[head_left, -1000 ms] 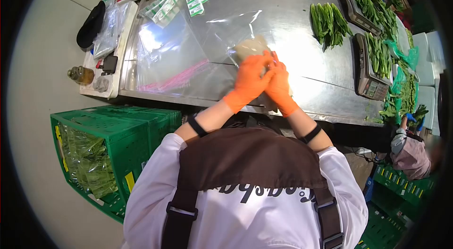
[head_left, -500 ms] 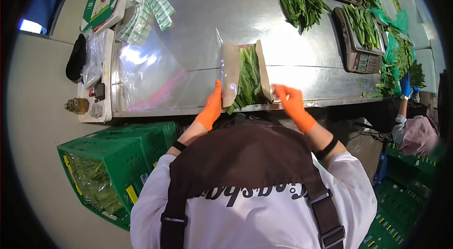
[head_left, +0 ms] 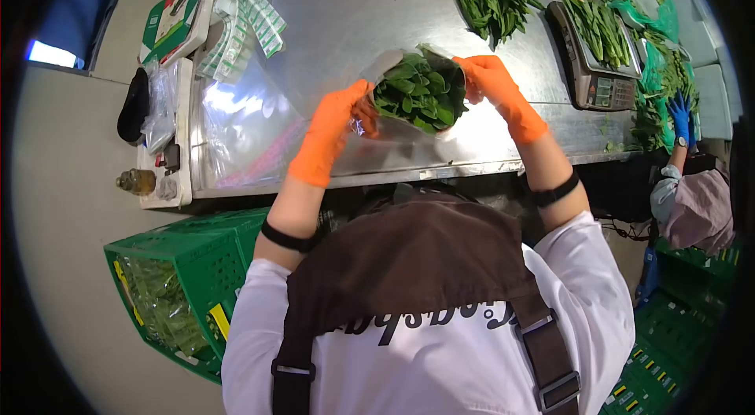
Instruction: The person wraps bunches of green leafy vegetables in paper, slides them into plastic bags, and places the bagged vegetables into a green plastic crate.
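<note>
Here, above the near part of the steel table [head_left: 338,10], the forearms are angled inward, and opposite sides of the wrapper [head_left: 383,64] are pinched by the left hand [head_left: 330,130] and right hand [head_left: 503,94]. Previously laid flat, the leafy bundle [head_left: 418,93] is now tipped up, held between both hands.

I see left hand [head_left: 334,123] and right hand [head_left: 502,93], orange-gloved, gripping opposite sides of an open wrap [head_left: 384,63]. Leafy greens [head_left: 421,93] inside, leaves toward camera. Flat clear bags [head_left: 240,120] on bench [head_left: 354,2], left side; label strips [head_left: 267,28] beyond. Scale [head_left: 586,85] at right carries a bunch [head_left: 598,34].
</note>
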`<state>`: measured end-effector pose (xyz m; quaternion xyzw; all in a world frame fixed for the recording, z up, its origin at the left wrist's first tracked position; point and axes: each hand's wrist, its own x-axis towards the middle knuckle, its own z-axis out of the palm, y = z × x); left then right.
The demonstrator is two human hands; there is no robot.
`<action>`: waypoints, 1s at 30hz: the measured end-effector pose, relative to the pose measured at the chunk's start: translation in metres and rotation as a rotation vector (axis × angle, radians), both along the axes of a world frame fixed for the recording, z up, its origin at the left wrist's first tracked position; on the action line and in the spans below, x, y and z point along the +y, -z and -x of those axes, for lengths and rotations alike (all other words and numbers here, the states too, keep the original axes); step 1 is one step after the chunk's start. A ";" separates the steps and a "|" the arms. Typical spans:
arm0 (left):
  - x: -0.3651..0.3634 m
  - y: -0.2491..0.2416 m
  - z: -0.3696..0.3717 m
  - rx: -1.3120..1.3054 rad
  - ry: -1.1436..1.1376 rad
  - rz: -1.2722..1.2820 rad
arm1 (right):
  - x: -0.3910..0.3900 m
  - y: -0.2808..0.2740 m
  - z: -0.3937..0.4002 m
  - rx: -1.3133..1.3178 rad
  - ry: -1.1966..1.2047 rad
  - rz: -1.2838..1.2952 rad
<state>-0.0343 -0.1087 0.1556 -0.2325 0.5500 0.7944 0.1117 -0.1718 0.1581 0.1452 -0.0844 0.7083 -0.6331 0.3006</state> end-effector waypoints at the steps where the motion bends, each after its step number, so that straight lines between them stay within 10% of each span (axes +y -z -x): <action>1: -0.003 0.016 -0.003 -0.101 -0.041 -0.023 | -0.002 0.003 -0.003 -0.094 -0.022 -0.022; 9: 0.011 0.019 -0.045 0.075 -0.085 -0.330 | 0.022 -0.043 -0.011 -0.062 -0.120 -0.101; 11: 0.032 0.038 -0.041 -0.171 -0.082 -0.377 | 0.014 -0.036 -0.011 0.636 -0.205 -0.862; 12: 0.036 0.036 -0.035 -0.161 -0.080 -0.378 | 0.006 -0.040 -0.014 0.819 -0.088 -0.650; 15: 0.046 0.033 -0.037 -0.032 0.005 -0.517 | -0.031 -0.097 -0.054 0.462 -0.180 -0.291; 17: 0.044 0.034 -0.029 0.185 -0.009 -0.740 | -0.035 -0.087 -0.069 0.801 -0.648 -0.712; 24: 0.043 0.009 -0.015 0.360 0.013 -0.663 | -0.022 -0.097 -0.049 0.409 -0.401 -0.648; 30: 0.024 -0.007 -0.016 0.321 0.085 -0.530 | -0.028 -0.097 -0.056 0.609 -0.402 -0.736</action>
